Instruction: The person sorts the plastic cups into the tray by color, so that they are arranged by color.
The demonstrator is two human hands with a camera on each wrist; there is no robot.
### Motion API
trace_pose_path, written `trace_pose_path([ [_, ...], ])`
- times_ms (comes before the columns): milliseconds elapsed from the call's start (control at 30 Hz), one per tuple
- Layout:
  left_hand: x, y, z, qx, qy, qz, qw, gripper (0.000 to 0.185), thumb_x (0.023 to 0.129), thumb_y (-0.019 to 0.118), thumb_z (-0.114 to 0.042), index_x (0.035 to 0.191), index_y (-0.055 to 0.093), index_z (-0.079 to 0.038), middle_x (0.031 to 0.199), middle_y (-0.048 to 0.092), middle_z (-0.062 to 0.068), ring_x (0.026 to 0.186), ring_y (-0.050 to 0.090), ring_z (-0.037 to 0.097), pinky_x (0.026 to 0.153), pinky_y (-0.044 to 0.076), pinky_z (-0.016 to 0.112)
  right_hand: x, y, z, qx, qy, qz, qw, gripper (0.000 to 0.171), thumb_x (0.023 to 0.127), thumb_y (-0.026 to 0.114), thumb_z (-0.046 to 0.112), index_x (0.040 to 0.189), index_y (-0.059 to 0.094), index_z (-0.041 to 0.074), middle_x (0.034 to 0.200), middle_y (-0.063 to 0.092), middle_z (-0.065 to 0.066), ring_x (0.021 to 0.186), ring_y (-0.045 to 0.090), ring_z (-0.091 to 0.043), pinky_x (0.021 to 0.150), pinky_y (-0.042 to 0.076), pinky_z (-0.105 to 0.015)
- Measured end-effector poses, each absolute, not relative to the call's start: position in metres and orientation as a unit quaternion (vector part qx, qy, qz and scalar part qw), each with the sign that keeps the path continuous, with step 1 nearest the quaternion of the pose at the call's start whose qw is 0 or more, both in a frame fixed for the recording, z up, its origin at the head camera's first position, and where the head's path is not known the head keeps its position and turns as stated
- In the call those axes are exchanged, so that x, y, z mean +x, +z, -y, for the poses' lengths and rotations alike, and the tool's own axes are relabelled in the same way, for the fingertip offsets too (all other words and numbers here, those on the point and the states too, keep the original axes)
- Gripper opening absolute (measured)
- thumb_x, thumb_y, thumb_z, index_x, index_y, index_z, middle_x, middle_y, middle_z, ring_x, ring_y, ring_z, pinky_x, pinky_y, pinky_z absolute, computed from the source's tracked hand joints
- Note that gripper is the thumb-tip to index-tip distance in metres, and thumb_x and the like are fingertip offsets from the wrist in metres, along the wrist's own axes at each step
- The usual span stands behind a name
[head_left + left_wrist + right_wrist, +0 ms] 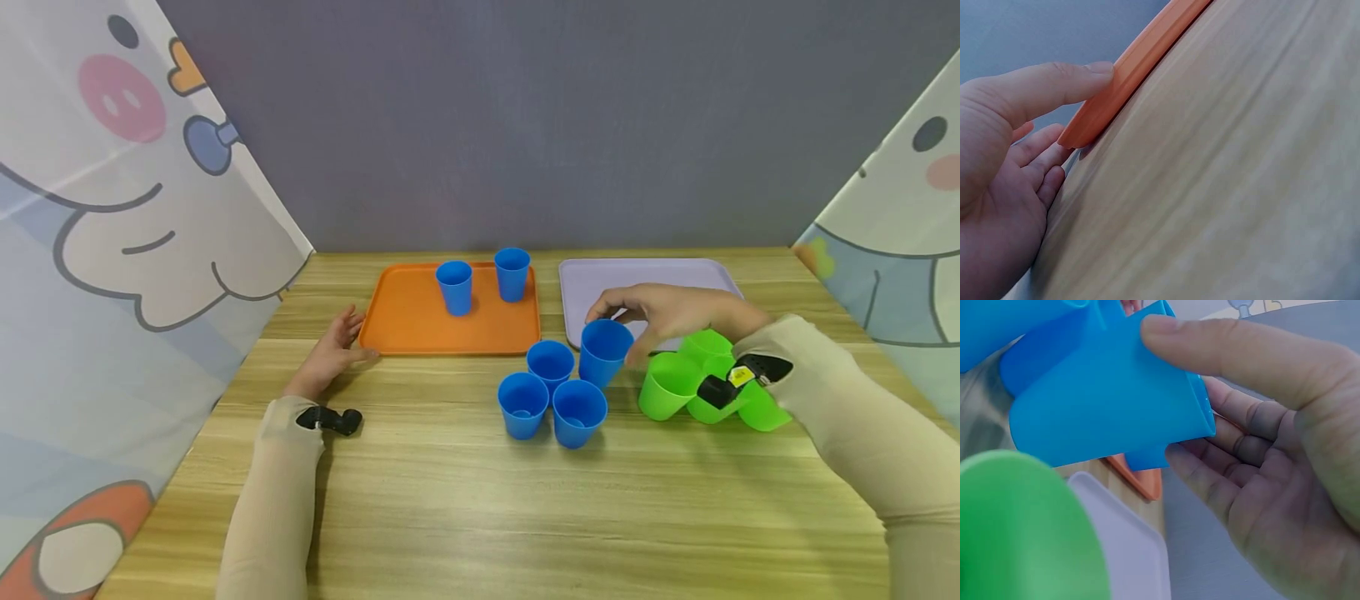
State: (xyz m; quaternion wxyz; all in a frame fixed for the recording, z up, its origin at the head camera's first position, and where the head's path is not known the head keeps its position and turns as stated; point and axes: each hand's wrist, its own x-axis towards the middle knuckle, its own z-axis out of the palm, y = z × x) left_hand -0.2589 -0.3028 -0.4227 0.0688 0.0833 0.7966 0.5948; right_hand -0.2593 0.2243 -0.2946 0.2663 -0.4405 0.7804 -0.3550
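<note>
A grey backdrop (480,125) rises behind a wooden table (435,517). Along the table's far edge lie an orange tray (420,325) and, right of it, a lilac tray (660,272). The left hand (333,354), loosely extended, rests its thumb at the orange tray's near-left corner. The right hand (671,308) grasps a blue cup (603,357) near its rim, by the lilac tray's near-left corner. Green cups (663,397) cluster toward the table's right edge, three blue cups (522,417) nearer its middle.
</note>
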Motion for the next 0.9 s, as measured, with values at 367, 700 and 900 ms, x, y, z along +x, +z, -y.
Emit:
trace_pose_path([
  [367, -0.258, -0.421, 0.303, 0.084, 0.595, -0.796, 0.071, 0.103, 0.088, 0.067, 0.009, 0.158, -0.008, -0.003, 0.163, 0.01, 0.022, 0.149, 0.013, 0.038, 0.12, 0.012, 0.051, -0.272, -0.282, -0.215, -0.452, -0.358, -0.785, 0.228, 0.054, 0.081, 0.082, 0.004, 0.127, 0.055, -0.005, 0.119, 0.06, -0.014, 0.111, 0.056, -0.021, 0.102, 0.044, -0.022],
  [700, -0.257, -0.42, 0.304, 0.087, 0.597, -0.794, 0.069, 0.102, 0.088, 0.066, 0.011, 0.158, -0.008, -0.001, 0.163, 0.011, 0.023, 0.149, 0.014, 0.039, 0.12, 0.012, 0.051, -0.285, -0.276, -0.196, -0.44, -0.366, -0.799, 0.182, 0.057, 0.079, 0.082, 0.001, 0.128, 0.055, -0.007, 0.119, 0.062, -0.014, 0.114, 0.055, -0.03, 0.107, 0.044, -0.039],
  [900, -0.256, -0.42, 0.303, 0.084, 0.601, -0.792, 0.071, 0.103, 0.088, 0.067, 0.011, 0.158, -0.008, -0.001, 0.163, 0.011, 0.023, 0.149, 0.013, 0.039, 0.12, 0.012, 0.051, -0.291, -0.274, -0.177, -0.424, -0.378, -0.805, 0.171, 0.057, 0.078, 0.083, 0.002, 0.127, 0.057, -0.005, 0.12, 0.064, -0.014, 0.115, 0.056, -0.031, 0.107, 0.042, -0.053],
])
